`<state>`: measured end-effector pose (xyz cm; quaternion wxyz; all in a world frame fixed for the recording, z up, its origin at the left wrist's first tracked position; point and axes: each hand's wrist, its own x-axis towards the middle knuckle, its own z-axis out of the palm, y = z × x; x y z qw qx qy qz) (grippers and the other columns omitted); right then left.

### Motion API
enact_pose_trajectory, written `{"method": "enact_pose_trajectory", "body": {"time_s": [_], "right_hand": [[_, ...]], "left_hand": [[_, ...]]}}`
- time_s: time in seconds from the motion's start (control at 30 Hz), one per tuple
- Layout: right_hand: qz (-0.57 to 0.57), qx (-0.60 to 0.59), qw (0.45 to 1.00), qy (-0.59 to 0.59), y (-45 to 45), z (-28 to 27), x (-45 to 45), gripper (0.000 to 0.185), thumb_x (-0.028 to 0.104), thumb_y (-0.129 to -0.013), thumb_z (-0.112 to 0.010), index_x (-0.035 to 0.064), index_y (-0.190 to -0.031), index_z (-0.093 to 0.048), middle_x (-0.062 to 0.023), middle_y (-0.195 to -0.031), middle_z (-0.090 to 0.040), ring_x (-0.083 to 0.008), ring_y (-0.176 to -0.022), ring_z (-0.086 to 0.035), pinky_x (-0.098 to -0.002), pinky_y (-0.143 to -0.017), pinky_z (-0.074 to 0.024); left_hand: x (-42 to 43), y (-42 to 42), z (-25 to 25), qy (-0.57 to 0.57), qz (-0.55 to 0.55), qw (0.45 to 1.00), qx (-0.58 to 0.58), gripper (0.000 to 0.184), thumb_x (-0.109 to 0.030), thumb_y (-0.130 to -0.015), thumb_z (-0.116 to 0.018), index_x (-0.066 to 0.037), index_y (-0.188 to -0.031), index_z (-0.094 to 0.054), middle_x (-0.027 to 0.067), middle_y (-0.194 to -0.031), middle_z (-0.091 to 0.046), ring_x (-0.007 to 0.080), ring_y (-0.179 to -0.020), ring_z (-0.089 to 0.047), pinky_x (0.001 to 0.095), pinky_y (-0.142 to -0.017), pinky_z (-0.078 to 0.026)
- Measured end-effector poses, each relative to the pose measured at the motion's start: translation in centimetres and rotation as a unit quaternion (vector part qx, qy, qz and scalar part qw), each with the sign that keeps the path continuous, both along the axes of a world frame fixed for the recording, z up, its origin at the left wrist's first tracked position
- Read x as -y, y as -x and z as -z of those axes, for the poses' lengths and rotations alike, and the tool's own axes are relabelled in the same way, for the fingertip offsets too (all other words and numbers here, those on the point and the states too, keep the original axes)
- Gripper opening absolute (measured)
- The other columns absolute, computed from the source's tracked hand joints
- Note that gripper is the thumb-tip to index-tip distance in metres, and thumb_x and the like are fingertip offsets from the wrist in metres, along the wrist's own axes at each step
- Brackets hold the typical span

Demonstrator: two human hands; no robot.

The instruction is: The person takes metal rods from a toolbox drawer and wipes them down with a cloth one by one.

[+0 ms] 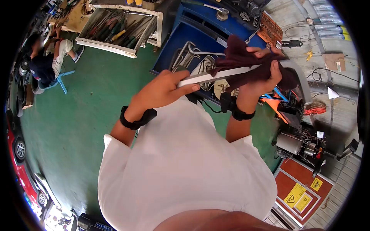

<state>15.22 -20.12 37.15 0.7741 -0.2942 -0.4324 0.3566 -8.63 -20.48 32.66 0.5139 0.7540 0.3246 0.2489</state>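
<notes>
A long silvery metal bar [235, 71] with a curved, hooked far end crosses the upper middle of the view, tilted up to the right. My left hand [160, 89] is wrapped round its near end. Farther along, a dark maroon cloth [241, 57] covers part of the bar. My right hand [260, 82] grips the cloth around the bar, thumb on top; part of its fingers is hidden by the cloth. Black bands circle both wrists. Below the bar lies an open blue drawer [163, 54] with metal tools.
A white drawer [106, 45] of screwdrivers stands open at the upper left. A person [44, 63] sits on a blue stool beyond it. An orange socket case [269, 29] lies at the upper right, a motor-like machine [289, 143] at the right, and red cars at the far left.
</notes>
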Motion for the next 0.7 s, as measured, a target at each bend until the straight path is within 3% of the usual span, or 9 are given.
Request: {"method": "enact_pose_trajectory", "body": {"time_s": [0.07, 0.13, 0.2, 0.23, 0.33, 0.43, 0.53, 0.6, 0.7], "right_hand": [[-0.103, 0.019, 0.995, -0.007, -0.4, 0.2, -0.3, 0.036, 0.029, -0.087, -0.049, 0.0068, -0.115, -0.047, -0.014, -0.084, -0.053, -0.0322, -0.094, -0.056, -0.0458, -0.088, -0.0438], [-0.149, -0.045, 0.988, -0.009, 0.6, 1.0, -0.9, 0.034, 0.027, -0.083, -0.053, 0.0068, -0.11, -0.047, -0.0118, -0.079, -0.049, -0.028, -0.086, -0.052, -0.0396, -0.085, -0.0429], [-0.227, -0.228, 0.947, 0.02, 0.6, 2.7, -1.6, 0.035, 0.025, -0.079, -0.055, 0.004, -0.107, -0.048, -0.0125, -0.075, -0.049, -0.0287, -0.076, -0.05, -0.0396, -0.076, -0.0436], [-0.231, -0.208, 0.95, 0.014, 0.6, 3.6, -1.9, 0.033, 0.022, -0.076, -0.058, 0.0052, -0.103, -0.05, -0.009, -0.074, -0.046, -0.0226, -0.076, -0.044, -0.0364, -0.074, -0.041], [-0.45, -0.366, 0.813, -0.053, 0.7, 6.2, -2.3, 0.04, 0.021, -0.071, -0.063, 0.0073, -0.106, -0.049, -0.007, -0.084, -0.05, -0.017, -0.077, -0.045, -0.0347, -0.075, -0.0419], [-0.518, -0.384, 0.76, -0.078, 2.6, 5.3, -1.7, 0.044, 0.025, -0.071, -0.066, 0.0073, -0.107, -0.049, -0.0094, -0.09, -0.052, -0.0195, -0.082, -0.049, -0.0343, -0.077, -0.0433], [-0.545, -0.237, 0.804, -0.037, 3.4, 4.5, -1.1, 0.039, 0.024, -0.073, -0.066, 0.0085, -0.106, -0.051, -0.013, -0.094, -0.055, -0.0287, -0.099, -0.055, -0.0376, -0.087, -0.0453], [-0.543, -0.167, 0.823, -0.006, 3.8, 4.3, -0.5, 0.032, 0.021, -0.076, -0.068, 0.0096, -0.102, -0.052, -0.0177, -0.097, -0.058, -0.0401, -0.11, -0.056, -0.0477, -0.098, -0.0434], [-0.537, -0.02, 0.843, 0.02, 5.4, 3.9, -0.1, 0.032, 0.022, -0.076, -0.07, 0.0112, -0.099, -0.05, -0.0138, -0.095, -0.057, -0.0404, -0.104, -0.058, -0.0562, -0.105, -0.0363]], "left_hand": [[0.2, 0.3, 0.4, 0.083, 0.029, 0.996, 0.028, 0.035, -0.036, -0.094, -0.062, -0.002, -0.088, -0.059, 0.0031, -0.054, -0.046, 0.016, -0.044, -0.04, 0.0317, -0.044, -0.033], [0.5, 0.6, 0.3, 0.164, 0.062, 0.983, 0.062, 0.04, -0.04, -0.096, -0.059, 0.0, -0.091, -0.06, 0.0013, -0.053, -0.043, 0.0125, -0.045, -0.038, 0.0314, -0.045, -0.03], [0.2, 1.5, -1.1, 0.273, 0.078, 0.959, -0.002, 0.045, -0.045, -0.099, -0.051, -0.002, -0.099, -0.062, -0.0051, -0.056, -0.034, 0.005, -0.047, -0.031, 0.026, -0.042, -0.026], [0.1, 1.8, -0.8, 0.264, 0.072, 0.962, 0.006, 0.045, -0.045, -0.099, -0.051, -0.002, -0.099, -0.062, -0.0051, -0.056, -0.034, 0.005, -0.047, -0.031, 0.026, -0.042, -0.026], [0.6, 2.2, 0.7, 0.402, 0.109, 0.908, 0.04, 0.045, -0.047, -0.1, -0.047, -0.005, -0.089, -0.057, -0.0074, -0.056, -0.031, 0.0024, -0.045, -0.024, 0.0221, -0.039, -0.02], [1.0, 2.3, 1.8, 0.479, 0.154, 0.861, 0.073, 0.047, -0.05, -0.101, -0.043, -0.01, -0.076, -0.042, -0.0067, -0.055, -0.031, 0.0013, -0.042, -0.023, 0.0202, -0.035, -0.019], [1.0, 1.8, 2.3, 0.518, 0.179, 0.829, 0.112, 0.044, -0.046, -0.102, -0.043, -0.01, -0.077, -0.042, -0.0069, -0.055, -0.031, 0.0012, -0.04, -0.021, 0.0197, -0.034, -0.015], [0.9, 1.2, 2.5, 0.527, 0.212, 0.803, 0.18, 0.041, -0.041, -0.102, -0.044, -0.01, -0.076, -0.042, -0.0068, -0.055, -0.03, 0.0016, -0.04, -0.022, 0.0195, -0.035, -0.015], [0.5, 0.3, 4.1, 0.511, 0.221, 0.811, 0.178, 0.034, -0.035, -0.101, -0.048, -0.007, -0.08, -0.048, -0.0049, -0.056, -0.037, 0.0037, -0.04, -0.029, 0.0203, -0.036, -0.021]]}}
